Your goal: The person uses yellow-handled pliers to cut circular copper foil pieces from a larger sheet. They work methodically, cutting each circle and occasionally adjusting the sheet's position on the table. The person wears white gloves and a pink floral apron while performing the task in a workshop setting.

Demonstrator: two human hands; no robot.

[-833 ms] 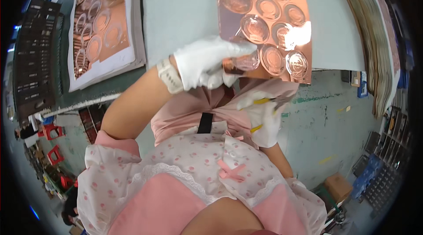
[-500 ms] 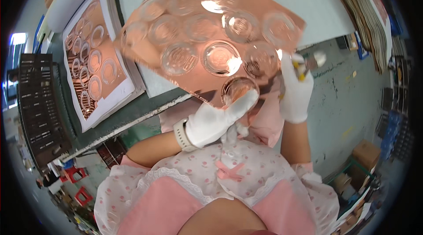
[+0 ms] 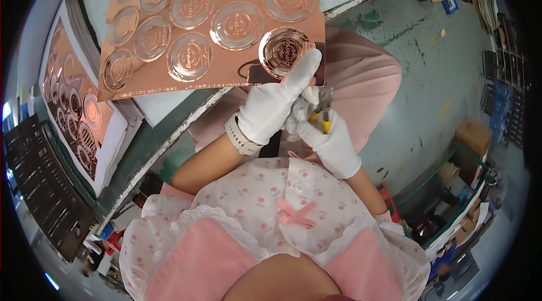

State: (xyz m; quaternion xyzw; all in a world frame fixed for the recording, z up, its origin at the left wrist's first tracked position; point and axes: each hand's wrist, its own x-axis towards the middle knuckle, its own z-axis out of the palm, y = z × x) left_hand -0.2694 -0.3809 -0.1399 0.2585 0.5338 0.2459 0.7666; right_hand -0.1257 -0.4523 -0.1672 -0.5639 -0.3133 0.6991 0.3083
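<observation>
Nearest you, your right grip (image 3: 334, 145) is closed around the pliers (image 3: 325, 102), their handles mostly hidden in the glove. Just beyond, your left grip (image 3: 271, 106) pinches the near right corner of the sheet (image 3: 213, 29), thumb laid by the corner round (image 3: 281, 51), fingers underneath. You appear to be steadying that corner with the pliers set close by, ready for work at the edge. A next move would call for a firm thumb, with the pliers' head lined up clear of the glove. That head is blurred, so I cannot tell whether it touches the sheet or how its jaws stand. The sheet reaches from above your lap out over the counter (image 3: 195, 108); whether it rests there is hard to judge, and its far edge is cut off. Farther left, the stack (image 3: 107, 151) bends at the rim; far right, the cart (image 3: 437, 185) holds clutter too small to make out
</observation>
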